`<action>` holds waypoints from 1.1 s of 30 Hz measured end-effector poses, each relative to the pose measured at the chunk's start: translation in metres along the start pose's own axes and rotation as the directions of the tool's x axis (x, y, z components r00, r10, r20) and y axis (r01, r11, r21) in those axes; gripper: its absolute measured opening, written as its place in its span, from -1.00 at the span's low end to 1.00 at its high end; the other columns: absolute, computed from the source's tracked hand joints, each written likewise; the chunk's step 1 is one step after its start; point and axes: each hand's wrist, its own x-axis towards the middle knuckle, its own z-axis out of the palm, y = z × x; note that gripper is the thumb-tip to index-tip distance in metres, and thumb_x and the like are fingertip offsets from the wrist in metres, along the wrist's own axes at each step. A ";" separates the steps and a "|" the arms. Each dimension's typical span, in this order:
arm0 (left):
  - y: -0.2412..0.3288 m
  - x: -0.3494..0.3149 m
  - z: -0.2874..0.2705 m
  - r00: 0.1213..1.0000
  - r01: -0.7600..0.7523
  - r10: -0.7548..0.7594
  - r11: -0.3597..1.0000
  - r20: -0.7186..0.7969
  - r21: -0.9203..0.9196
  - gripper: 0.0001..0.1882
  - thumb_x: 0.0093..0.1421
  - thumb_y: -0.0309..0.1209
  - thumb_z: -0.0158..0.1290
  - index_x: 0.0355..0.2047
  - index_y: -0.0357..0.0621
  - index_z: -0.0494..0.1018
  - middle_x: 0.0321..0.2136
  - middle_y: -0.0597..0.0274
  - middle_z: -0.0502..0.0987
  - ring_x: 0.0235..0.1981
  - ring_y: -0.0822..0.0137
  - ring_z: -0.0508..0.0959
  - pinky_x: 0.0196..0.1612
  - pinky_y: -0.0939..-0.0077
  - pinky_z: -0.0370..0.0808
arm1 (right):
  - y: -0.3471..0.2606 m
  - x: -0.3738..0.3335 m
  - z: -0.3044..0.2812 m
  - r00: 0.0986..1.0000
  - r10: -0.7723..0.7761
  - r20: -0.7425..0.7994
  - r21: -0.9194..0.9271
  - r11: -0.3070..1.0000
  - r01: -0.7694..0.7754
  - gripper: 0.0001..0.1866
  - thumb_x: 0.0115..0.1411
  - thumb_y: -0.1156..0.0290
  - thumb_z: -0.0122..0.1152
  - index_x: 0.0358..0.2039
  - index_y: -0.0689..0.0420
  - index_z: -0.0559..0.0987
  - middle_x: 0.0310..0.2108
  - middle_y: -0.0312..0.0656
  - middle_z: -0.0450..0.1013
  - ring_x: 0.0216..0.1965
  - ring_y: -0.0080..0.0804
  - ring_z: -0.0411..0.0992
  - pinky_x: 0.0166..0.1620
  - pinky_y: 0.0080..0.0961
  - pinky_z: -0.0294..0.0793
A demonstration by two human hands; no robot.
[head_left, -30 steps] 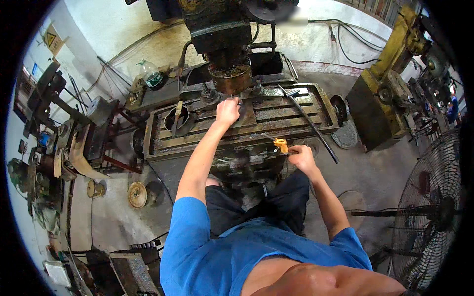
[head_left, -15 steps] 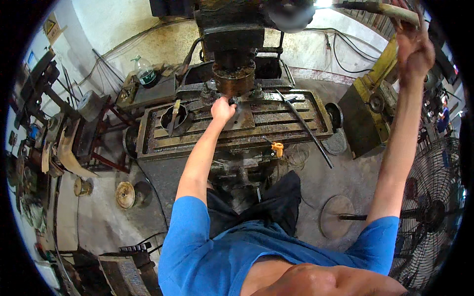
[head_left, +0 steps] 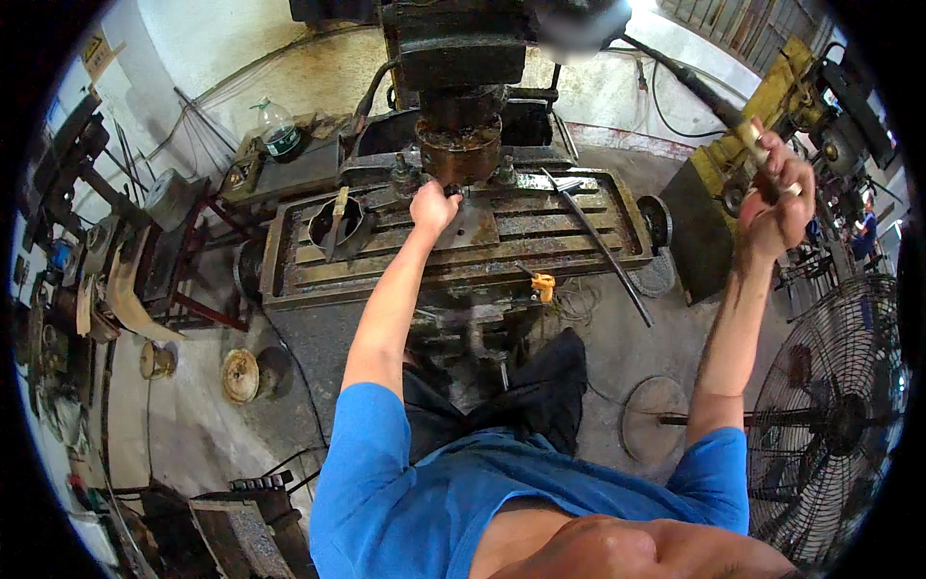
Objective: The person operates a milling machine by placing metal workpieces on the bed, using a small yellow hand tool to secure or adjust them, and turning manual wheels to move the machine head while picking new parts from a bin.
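Observation:
My left hand (head_left: 434, 208) is closed just below the machine's round, rusty-brown spindle head (head_left: 459, 150). A small dark piece (head_left: 454, 193) shows at its fingertips, too hidden to name. Beneath that hand lies a flat metal plate (head_left: 471, 232) on the slotted machine table (head_left: 569, 249). Up at the right, my right hand (head_left: 779, 207) is wrapped round the pale grip of a long dark lever (head_left: 690, 85), which runs down from the machine's head. A clamp bolt (head_left: 401, 174) stands left of the spindle, and another bolt (head_left: 505, 171) stands right of it.
A long metal bar (head_left: 608, 251) lies across the table's right end, jutting past its front edge. At the left sits a dark bowl (head_left: 353, 232) with a brush across it. A yellow-handled tool (head_left: 543, 285) hangs in front. A large fan (head_left: 844, 420) stands by my right arm.
My right hand has pulled the lever down and toward me from its raised place. The left hand stays almost where it was under the spindle.

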 end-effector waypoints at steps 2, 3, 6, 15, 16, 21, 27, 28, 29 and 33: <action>0.007 0.002 0.002 1.000 -0.019 0.019 1.000 -0.017 -0.018 -0.62 -0.20 -0.19 0.22 -0.62 -0.33 0.46 -0.56 -0.12 0.49 -0.46 -0.03 0.51 -0.40 0.18 0.45 | 0.001 -0.019 -0.002 0.998 -0.004 -0.065 -0.002 1.000 0.004 -0.90 -0.32 0.46 -0.15 -0.68 0.16 0.21 -0.56 -0.13 0.21 -0.21 -0.03 0.31 0.09 0.18 0.02; 0.008 0.002 0.003 1.000 -0.022 0.022 1.000 -0.013 -0.019 -0.62 -0.20 -0.19 0.22 -0.61 -0.33 0.46 -0.55 -0.12 0.50 -0.45 -0.03 0.51 -0.39 0.19 0.45 | -0.005 -0.019 -0.003 1.000 0.001 -0.026 -0.017 1.000 -0.002 -0.92 -0.25 0.47 -0.12 -0.67 0.15 0.22 -0.56 -0.15 0.21 -0.19 -0.03 0.31 0.08 0.18 0.03; 0.010 0.003 0.004 1.000 -0.014 0.014 1.000 0.006 -0.018 -0.61 -0.20 -0.19 0.22 -0.56 -0.33 0.46 -0.51 -0.10 0.50 -0.41 -0.02 0.51 -0.35 0.19 0.45 | -0.003 -0.004 -0.005 1.000 -0.028 -0.007 -0.102 0.994 0.027 -0.91 -0.16 0.46 -0.10 -0.64 0.15 0.22 -0.54 -0.16 0.22 -0.19 -0.06 0.32 0.08 0.17 0.05; -0.010 0.011 0.024 0.998 -0.055 0.054 0.997 -0.024 -0.047 -0.60 -0.19 -0.17 0.22 -0.54 -0.30 0.44 -0.50 -0.07 0.49 -0.38 -0.01 0.50 -0.31 0.18 0.43 | -0.008 0.000 -0.002 0.999 -0.012 0.030 -0.058 0.998 0.013 -0.91 -0.25 0.48 -0.16 -0.63 0.18 0.24 -0.51 -0.14 0.23 -0.16 -0.07 0.30 0.10 0.12 0.03; -0.003 0.008 0.023 0.998 -0.046 0.045 0.998 -0.039 -0.032 -0.60 -0.19 -0.16 0.22 -0.55 -0.29 0.44 -0.50 -0.06 0.49 -0.38 -0.01 0.50 -0.31 0.18 0.43 | -0.009 0.003 -0.002 1.000 -0.002 0.009 -0.126 0.992 0.003 -0.90 -0.22 0.44 -0.13 -0.63 0.17 0.24 -0.51 -0.14 0.23 -0.16 -0.07 0.29 0.10 0.12 0.02; 0.003 0.006 0.012 1.000 0.012 -0.012 1.000 0.013 -0.018 -0.58 -0.20 -0.15 0.23 -0.59 -0.30 0.41 -0.51 -0.08 0.48 -0.39 -0.01 0.50 -0.34 0.19 0.43 | -0.008 0.001 0.001 0.999 0.030 -0.034 -0.152 0.988 -0.035 -0.85 -0.16 0.37 -0.08 -0.63 0.16 0.23 -0.51 -0.15 0.23 -0.16 -0.06 0.28 0.11 0.12 0.01; 0.009 0.004 0.009 1.000 0.002 -0.003 1.000 -0.010 -0.025 -0.55 -0.21 -0.14 0.24 -0.62 -0.33 0.39 -0.55 -0.11 0.47 -0.42 -0.04 0.49 -0.39 0.18 0.41 | 0.001 -0.015 -0.014 0.998 -0.055 0.026 -0.134 0.989 0.058 -0.93 -0.14 0.49 -0.12 -0.66 0.20 0.26 -0.51 -0.09 0.28 -0.21 -0.05 0.33 0.06 0.13 0.09; 0.003 0.005 0.012 0.999 -0.007 0.006 1.000 -0.039 -0.023 -0.56 -0.21 -0.14 0.24 -0.63 -0.33 0.39 -0.56 -0.10 0.47 -0.42 -0.04 0.49 -0.40 0.18 0.41 | -0.003 -0.010 -0.008 0.998 -0.060 0.010 -0.174 0.983 0.061 -0.96 -0.20 0.52 -0.13 -0.66 0.20 0.25 -0.52 -0.09 0.28 -0.20 -0.06 0.32 0.07 0.12 0.08; -0.002 0.004 0.014 0.998 -0.016 0.015 1.000 -0.066 -0.020 -0.56 -0.21 -0.15 0.24 -0.64 -0.34 0.39 -0.56 -0.10 0.48 -0.43 -0.04 0.49 -0.41 0.18 0.41 | 0.000 -0.015 -0.008 0.998 -0.053 0.024 -0.140 0.989 0.056 -0.96 -0.22 0.53 -0.13 -0.67 0.20 0.24 -0.52 -0.10 0.28 -0.20 -0.06 0.32 0.07 0.12 0.08; 0.000 0.008 0.014 0.999 0.027 -0.025 0.999 0.041 -0.041 -0.58 -0.21 -0.16 0.24 -0.64 -0.33 0.41 -0.55 -0.10 0.48 -0.43 -0.04 0.50 -0.40 0.18 0.42 | 0.005 -0.038 -0.007 0.996 -0.037 -0.076 -0.090 0.995 0.030 -0.91 -0.27 0.50 -0.08 -0.70 0.18 0.23 -0.56 -0.12 0.27 -0.20 -0.05 0.34 0.08 0.08 0.08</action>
